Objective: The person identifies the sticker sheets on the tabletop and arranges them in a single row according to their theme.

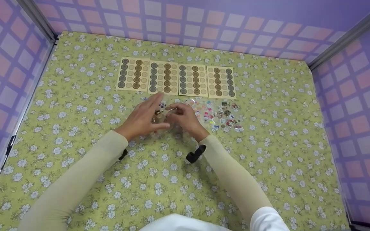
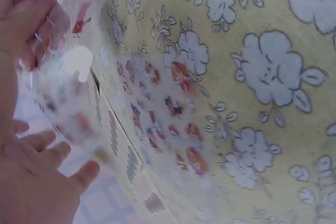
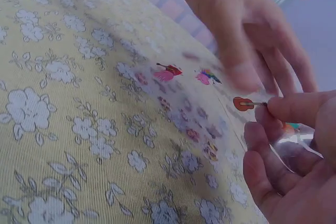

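Between thumb and forefinger, my right hand [image 1: 185, 118] pinches a small orange guitar-shaped sticker [image 3: 243, 104]. A shiny clear sheet [image 3: 299, 137] shows among that hand's fingers, partly hidden by them. To its left, my left hand [image 1: 141, 119] hovers with its fingers extended, and I see nothing gripped in it. In the left wrist view, its fingers [image 2: 84, 174] are close to a blurred see-through sticker sheet [image 2: 73, 108]. Another clear sheet with small cartoon stickers [image 2: 178, 114] lies on the flowered cloth.
Several cream cards [image 1: 193, 80] with rows of brown, grey and pale circles lie side by side beyond my hands. More colourful clear sticker sheets [image 1: 228, 117] spread out to the right. Checked purple panels [image 1: 204, 29] border the flowered tablecloth [image 1: 159, 186].
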`<state>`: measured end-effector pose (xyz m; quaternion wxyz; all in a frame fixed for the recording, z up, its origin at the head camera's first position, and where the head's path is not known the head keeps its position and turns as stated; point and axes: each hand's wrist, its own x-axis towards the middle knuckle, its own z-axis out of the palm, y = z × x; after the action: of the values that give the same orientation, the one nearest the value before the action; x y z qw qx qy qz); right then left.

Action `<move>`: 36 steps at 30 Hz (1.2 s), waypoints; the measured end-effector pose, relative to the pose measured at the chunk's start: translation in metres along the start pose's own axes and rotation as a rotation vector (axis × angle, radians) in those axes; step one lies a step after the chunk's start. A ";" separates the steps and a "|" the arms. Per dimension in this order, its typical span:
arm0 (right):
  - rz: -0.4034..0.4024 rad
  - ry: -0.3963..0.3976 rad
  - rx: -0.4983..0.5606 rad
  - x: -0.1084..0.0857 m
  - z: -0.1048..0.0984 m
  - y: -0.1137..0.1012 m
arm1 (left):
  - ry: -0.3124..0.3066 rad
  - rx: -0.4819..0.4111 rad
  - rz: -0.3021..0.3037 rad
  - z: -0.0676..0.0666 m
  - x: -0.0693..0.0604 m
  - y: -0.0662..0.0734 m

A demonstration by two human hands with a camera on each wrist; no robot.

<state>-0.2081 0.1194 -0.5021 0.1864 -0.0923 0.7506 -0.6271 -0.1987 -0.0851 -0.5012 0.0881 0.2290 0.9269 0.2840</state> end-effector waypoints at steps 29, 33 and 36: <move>0.032 0.066 0.067 -0.006 -0.048 0.014 | -0.169 0.182 -0.371 -0.008 -0.023 -0.035; 0.023 0.045 0.032 -0.006 -0.050 0.014 | -0.161 0.220 -0.431 -0.014 -0.020 -0.033; 0.029 0.017 -0.015 -0.007 -0.050 0.011 | -0.132 0.222 -0.410 -0.016 -0.016 -0.030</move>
<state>-0.2208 0.1694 -0.5049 0.1885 -0.0774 0.7581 -0.6195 -0.2005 -0.1230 -0.5042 0.1785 0.0626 0.9717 0.1412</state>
